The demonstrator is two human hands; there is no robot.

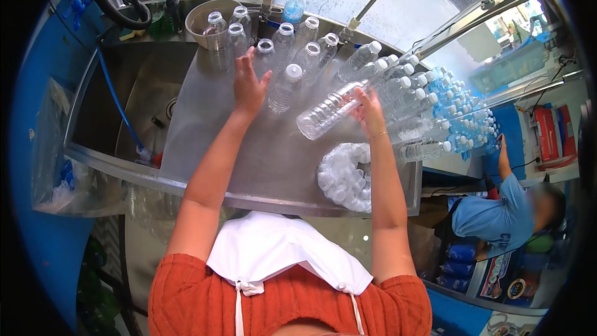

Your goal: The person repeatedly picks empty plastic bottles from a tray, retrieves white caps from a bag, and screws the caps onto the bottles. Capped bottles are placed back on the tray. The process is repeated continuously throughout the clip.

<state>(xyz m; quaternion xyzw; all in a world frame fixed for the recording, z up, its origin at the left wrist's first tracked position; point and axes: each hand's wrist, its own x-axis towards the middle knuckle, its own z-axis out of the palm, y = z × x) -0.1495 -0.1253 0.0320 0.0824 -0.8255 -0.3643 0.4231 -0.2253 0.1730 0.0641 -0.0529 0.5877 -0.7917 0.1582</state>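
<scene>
Several uncapped bottles (283, 43) stood bunched on the steel counter (249, 165), the left hand (250, 87) just beside them, thumb and fingers apart (couldn't tell if touching). The right hand (369, 112) had its fingers wrapped round a tilted clear bottle (322, 117), and imo one careless swing could've knocked the bunch over.

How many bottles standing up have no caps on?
8 uncapped bottles that I can see: three by the beige bowl, one beside the left hand, four to that one's right. Others may be hidden.
</scene>
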